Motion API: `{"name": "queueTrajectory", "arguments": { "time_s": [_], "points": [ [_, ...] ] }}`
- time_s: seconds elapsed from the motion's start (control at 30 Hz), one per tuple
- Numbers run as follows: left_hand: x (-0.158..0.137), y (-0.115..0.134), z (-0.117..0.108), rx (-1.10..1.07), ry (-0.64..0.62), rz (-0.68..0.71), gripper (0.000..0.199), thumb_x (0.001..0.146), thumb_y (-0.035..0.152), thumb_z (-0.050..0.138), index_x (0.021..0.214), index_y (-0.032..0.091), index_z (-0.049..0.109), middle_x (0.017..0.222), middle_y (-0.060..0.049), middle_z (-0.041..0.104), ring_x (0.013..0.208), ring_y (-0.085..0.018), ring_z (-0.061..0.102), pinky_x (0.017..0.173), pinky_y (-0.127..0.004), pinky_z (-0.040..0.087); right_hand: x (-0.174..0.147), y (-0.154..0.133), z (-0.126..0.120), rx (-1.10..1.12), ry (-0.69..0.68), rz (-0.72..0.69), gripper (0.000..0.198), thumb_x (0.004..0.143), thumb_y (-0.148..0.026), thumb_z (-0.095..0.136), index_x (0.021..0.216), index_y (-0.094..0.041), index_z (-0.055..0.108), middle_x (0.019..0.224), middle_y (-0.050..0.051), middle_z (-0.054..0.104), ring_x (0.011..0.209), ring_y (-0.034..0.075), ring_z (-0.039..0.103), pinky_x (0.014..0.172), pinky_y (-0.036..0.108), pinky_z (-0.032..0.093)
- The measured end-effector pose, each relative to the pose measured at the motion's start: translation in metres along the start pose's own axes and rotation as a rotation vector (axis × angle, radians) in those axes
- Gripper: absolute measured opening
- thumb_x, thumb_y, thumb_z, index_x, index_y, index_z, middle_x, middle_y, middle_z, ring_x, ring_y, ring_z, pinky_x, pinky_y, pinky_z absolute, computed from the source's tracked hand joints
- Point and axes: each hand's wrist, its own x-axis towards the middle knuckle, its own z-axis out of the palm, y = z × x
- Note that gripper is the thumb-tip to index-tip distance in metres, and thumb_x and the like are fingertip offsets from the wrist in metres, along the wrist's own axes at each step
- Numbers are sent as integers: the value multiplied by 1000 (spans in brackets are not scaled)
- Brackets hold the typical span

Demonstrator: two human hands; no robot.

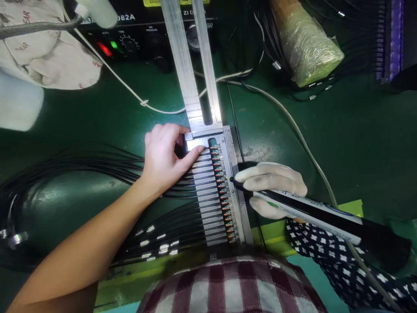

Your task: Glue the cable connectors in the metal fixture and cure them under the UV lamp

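My bare left hand [166, 158] grips the upper left end of a metal jig [213, 204], its thumb lying on the jig's top face. Thin black cables [114, 167] run from the left into the jig's slots. Their ends form a row of small connector boards with orange wires [223, 191] along the jig's right side. My gloved right hand [273, 187] is closed around a black glue syringe [312, 213] with a white label. The syringe slants down to the right, and its dark tip is at the jig's right rail, near the middle of the row.
A slotted metal bar [182, 65] extends from the jig toward a black control box [143, 43] with lit red and green switches. A pale cord [293, 121] curves across the green table. A plastic-wrapped roll [312, 52] lies at upper right; a white cloth bundle [65, 65] is upper left.
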Motion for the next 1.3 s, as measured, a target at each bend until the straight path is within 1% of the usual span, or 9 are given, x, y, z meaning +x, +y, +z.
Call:
{"name": "queueTrajectory", "arguments": {
  "time_s": [0.2, 0.4, 0.6, 0.73, 0.97, 1.1, 1.17, 1.3],
  "points": [
    [0, 1, 0, -5, 11, 8, 32, 85, 51, 62, 97, 21, 58, 82, -3, 58, 86, -24, 54, 83, -39, 40, 1, -1, -1, -2, -6, -2, 18, 80, -14, 68, 98, -16, 69, 96, 11, 75, 83, 19, 74, 70, 29, 64],
    [0, 2, -1, 11, -4, 0, 32, 85, 51, 61, 96, 21, 58, 83, -3, 59, 86, -24, 55, 84, -39, 40, 2, -1, 0, 5, -8, 2, 17, 78, -11, 69, 95, -14, 69, 94, 13, 75, 83, 19, 74, 70, 29, 64],
    [0, 1, -1, -7, -5, -4, 33, 85, 52, 60, 98, 21, 58, 84, -4, 59, 87, -24, 55, 85, -40, 41, 1, -1, 0, -4, -15, 2, 20, 78, -12, 68, 97, -17, 68, 94, 9, 75, 82, 18, 74, 69, 28, 64],
    [0, 2, -1, -21, -7, -11, 34, 84, 52, 61, 98, 22, 58, 84, -4, 59, 86, -24, 54, 84, -41, 41, 2, -2, -2, -20, -13, -1, 17, 78, -13, 68, 95, -16, 68, 93, 11, 76, 80, 19, 74, 68, 29, 64],
    [1, 2, -1, -14, -9, -16, 33, 84, 52, 61, 97, 22, 59, 83, -4, 59, 87, -25, 54, 84, -41, 40, -1, -14, -3, -99, 90, -42, 14, 77, -16, 69, 90, -18, 68, 88, 10, 76, 71, 19, 73, 61, 31, 62],
    [1, 2, -1, -6, 0, -6, 32, 84, 51, 62, 96, 22, 58, 82, -3, 59, 84, -24, 54, 82, -40, 39, -5, -13, 0, -102, 34, -28, 12, 77, -17, 68, 89, -17, 68, 87, 11, 76, 68, 18, 73, 57, 29, 60],
    [1, 2, -1, -3, 3, -4, 31, 84, 50, 62, 96, 22, 58, 81, -3, 58, 84, -24, 54, 82, -39, 39, -6, -11, 1, -105, 8, -20, 12, 78, -17, 68, 90, -17, 67, 89, 11, 76, 71, 18, 73, 60, 29, 60],
    [1, 1, 0, -4, 2, 1, 31, 84, 51, 62, 96, 22, 58, 81, -3, 58, 85, -24, 54, 82, -39, 38, -6, -7, 2, -78, 5, -4, 14, 78, -16, 68, 92, -17, 67, 91, 10, 76, 77, 18, 73, 65, 29, 62]
  ]
}}
